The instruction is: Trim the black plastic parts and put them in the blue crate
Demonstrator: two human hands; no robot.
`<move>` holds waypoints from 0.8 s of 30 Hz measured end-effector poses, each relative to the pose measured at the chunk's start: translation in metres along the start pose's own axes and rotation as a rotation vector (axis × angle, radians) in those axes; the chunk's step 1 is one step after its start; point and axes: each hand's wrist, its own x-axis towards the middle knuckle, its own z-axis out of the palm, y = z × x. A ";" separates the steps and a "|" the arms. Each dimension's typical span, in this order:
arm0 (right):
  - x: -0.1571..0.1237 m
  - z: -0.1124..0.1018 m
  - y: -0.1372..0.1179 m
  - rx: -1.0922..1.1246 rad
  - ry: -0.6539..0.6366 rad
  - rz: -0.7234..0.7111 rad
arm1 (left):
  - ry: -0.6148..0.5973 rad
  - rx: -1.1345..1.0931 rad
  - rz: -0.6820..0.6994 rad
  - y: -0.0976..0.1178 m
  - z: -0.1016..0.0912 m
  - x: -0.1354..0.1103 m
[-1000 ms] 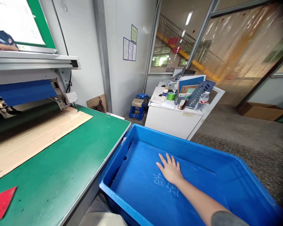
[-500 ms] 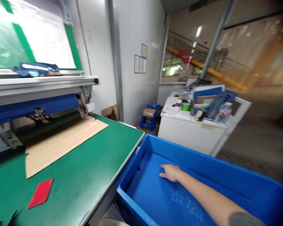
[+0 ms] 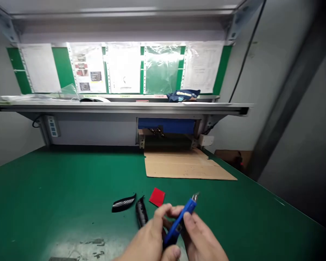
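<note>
Both my hands are low in the middle of the view, over the green table point(image 3: 57, 188). My left hand point(image 3: 148, 239) and my right hand point(image 3: 199, 237) are both closed round a blue utility knife point(image 3: 180, 221); its metal tip points up and to the right. Just left of my hands two black curved plastic pieces lie on the table, one glossy strip point(image 3: 123, 203) and one darker piece point(image 3: 141, 213). A small red square piece point(image 3: 157, 197) lies right behind my fingers.
A sheet of cardboard point(image 3: 184, 167) lies at the back under a blue roller unit point(image 3: 167, 125). A grey shelf point(image 3: 119, 105) spans the bench, with a dark blue pouch point(image 3: 183, 95) on it. Papers hang on the green board. A power strip point(image 3: 52, 125) sits at the left.
The view swung left from the blue crate to the bench. My right hand left the crate. Both hands now hold the blue knife over the table.
</note>
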 end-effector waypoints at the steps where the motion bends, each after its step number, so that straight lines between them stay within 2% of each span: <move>1: 0.014 0.009 -0.008 0.085 0.011 -0.007 | 0.048 0.104 -0.005 -0.004 -0.014 0.001; 3: 0.043 0.019 -0.025 0.171 -0.024 -0.027 | 0.127 0.348 -0.090 -0.016 -0.043 0.003; 5: 0.072 0.027 -0.039 0.107 -0.100 -0.044 | 0.132 0.513 -0.217 -0.034 -0.068 0.006; 7: 0.101 0.036 -0.042 -0.075 -0.176 -0.102 | 0.113 0.543 -0.299 -0.053 -0.085 0.011; 10: 0.136 0.048 -0.026 -0.300 -0.228 -0.219 | 0.146 0.470 -0.302 -0.069 -0.097 0.024; 14: 0.155 0.047 0.013 -0.384 -0.195 -0.341 | 0.234 0.236 -0.199 -0.074 -0.110 0.049; 17: 0.154 0.037 0.032 -0.488 -0.249 -0.412 | 0.289 -0.131 -0.071 -0.083 -0.111 0.060; 20: 0.151 0.030 0.034 -0.638 -0.332 -0.494 | 0.318 -0.611 0.004 -0.094 -0.102 0.057; 21: 0.151 0.030 0.032 -0.683 -0.364 -0.529 | 0.315 -0.705 -0.002 -0.096 -0.099 0.053; 24: 0.151 0.033 0.029 -0.825 -0.442 -0.636 | 0.322 -0.794 -0.043 -0.094 -0.093 0.044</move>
